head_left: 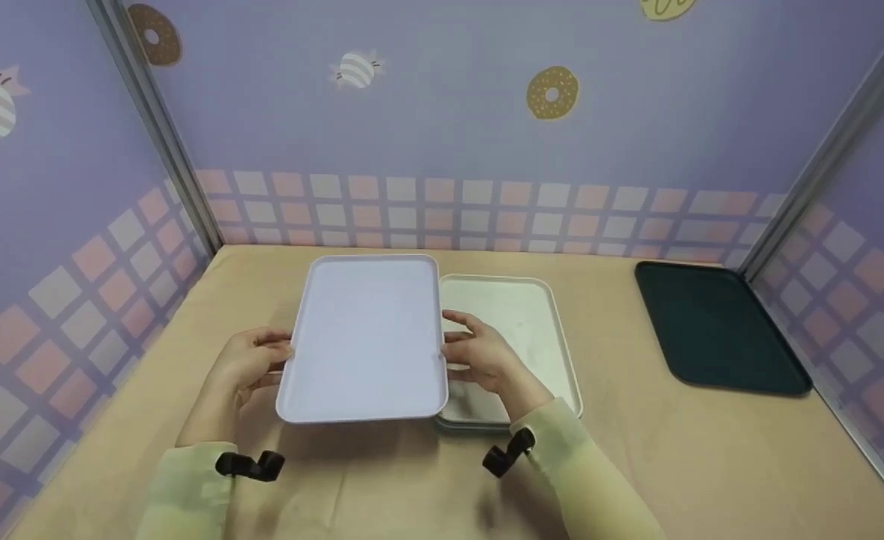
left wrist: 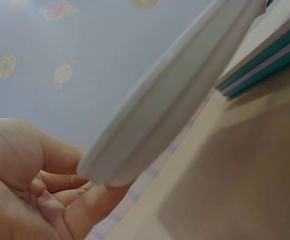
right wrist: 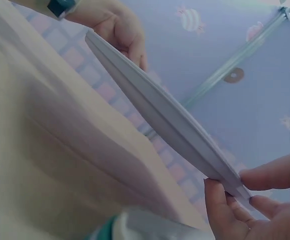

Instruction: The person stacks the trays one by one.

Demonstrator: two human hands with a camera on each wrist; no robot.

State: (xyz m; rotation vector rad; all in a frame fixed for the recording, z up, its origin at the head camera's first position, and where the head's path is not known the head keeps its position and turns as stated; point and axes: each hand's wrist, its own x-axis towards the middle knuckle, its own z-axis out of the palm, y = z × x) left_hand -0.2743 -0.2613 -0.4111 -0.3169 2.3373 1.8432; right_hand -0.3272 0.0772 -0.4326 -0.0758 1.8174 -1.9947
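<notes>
A pale lavender rectangular tray (head_left: 367, 337) is held above the table by both hands, one at each long side. My left hand (head_left: 251, 361) grips its left edge; in the left wrist view the fingers (left wrist: 92, 207) lie under the rim. My right hand (head_left: 483, 356) pinches the right edge, and in the right wrist view the thumb and fingertips (right wrist: 215, 192) sit on opposite faces of it. Just to the right, partly hidden by the right hand, lies a cream tray (head_left: 521, 315) on top of a stack. Teal and lavender tray edges (left wrist: 265, 67) show beneath it in the left wrist view.
A dark green tray (head_left: 720, 326) lies at the table's right side, close to the wall. Patterned panels (head_left: 442, 135) with metal corner posts (head_left: 164, 135) enclose the back and sides. A tan cloth (head_left: 382, 487) covers the table.
</notes>
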